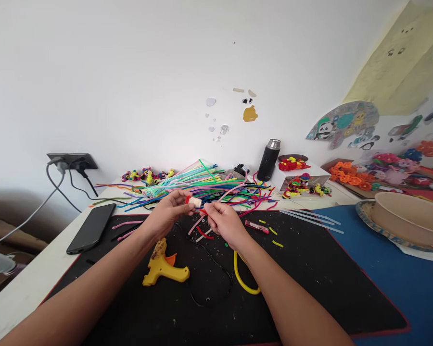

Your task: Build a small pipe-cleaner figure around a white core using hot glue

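Above the black mat [310,288], my left hand [173,211] pinches a small red-and-cream piece [194,202] between thumb and fingers. Close beside it, the closed fingers of my right hand [223,221] grip a short red piece [202,211], mostly hidden by the fingertips. I cannot tell whether the two pieces touch. A yellow glue gun [166,270] lies on the mat below my left hand. Under my right forearm a curved yellow loop [242,279] shows in part. Short red pipe cleaner bits [204,233] lie below the hands.
A large heap of coloured pipe cleaners [187,180] spreads along the wall. A black flask [269,161] stands behind. The phone [92,228] lies left, clear glue sticks [313,218] right, near a bowl [414,216]. A pink tube [257,227] and yellow bits [277,243] are on the mat.
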`<state>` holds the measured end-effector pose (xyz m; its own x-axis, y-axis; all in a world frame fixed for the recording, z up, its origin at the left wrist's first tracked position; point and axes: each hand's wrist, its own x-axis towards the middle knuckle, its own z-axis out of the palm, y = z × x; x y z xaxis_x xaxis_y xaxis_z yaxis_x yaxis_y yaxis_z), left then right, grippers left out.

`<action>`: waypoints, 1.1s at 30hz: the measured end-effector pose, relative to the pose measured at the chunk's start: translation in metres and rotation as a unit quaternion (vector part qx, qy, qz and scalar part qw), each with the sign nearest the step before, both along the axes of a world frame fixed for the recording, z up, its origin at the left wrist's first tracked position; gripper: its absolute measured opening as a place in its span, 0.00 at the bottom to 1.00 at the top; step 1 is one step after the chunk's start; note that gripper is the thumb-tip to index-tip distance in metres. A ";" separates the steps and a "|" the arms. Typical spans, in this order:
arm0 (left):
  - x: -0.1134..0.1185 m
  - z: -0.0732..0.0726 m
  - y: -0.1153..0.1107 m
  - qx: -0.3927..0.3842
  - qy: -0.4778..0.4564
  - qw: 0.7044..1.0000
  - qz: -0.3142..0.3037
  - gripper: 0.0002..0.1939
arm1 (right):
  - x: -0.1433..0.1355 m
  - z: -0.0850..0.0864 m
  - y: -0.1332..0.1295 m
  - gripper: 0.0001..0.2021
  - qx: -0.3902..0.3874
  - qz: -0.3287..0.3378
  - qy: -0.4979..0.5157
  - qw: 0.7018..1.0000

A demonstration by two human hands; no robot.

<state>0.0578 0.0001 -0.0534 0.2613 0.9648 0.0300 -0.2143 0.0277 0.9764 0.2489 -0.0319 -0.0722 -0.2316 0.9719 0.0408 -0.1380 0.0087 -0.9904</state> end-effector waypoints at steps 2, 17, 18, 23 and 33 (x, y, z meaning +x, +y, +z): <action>0.002 -0.001 -0.002 -0.006 -0.003 1.000 -0.006 0.20 | -0.001 0.000 0.000 0.22 -0.011 -0.004 0.022 1.000; 0.010 0.002 -0.009 -0.014 0.022 0.999 -0.026 0.20 | -0.001 -0.006 0.002 0.23 -0.018 -0.030 0.002 0.999; 0.011 0.001 -0.010 -0.006 0.030 0.999 -0.021 0.20 | -0.001 -0.006 0.002 0.23 -0.018 -0.030 -0.004 0.999; 0.012 -0.002 -0.010 0.023 0.059 0.998 -0.012 0.18 | -0.002 -0.008 0.002 0.22 -0.009 -0.023 -0.027 0.999; 0.013 -0.009 -0.010 0.026 0.053 0.998 -0.004 0.19 | -0.003 -0.010 0.002 0.22 -0.019 -0.007 -0.030 0.999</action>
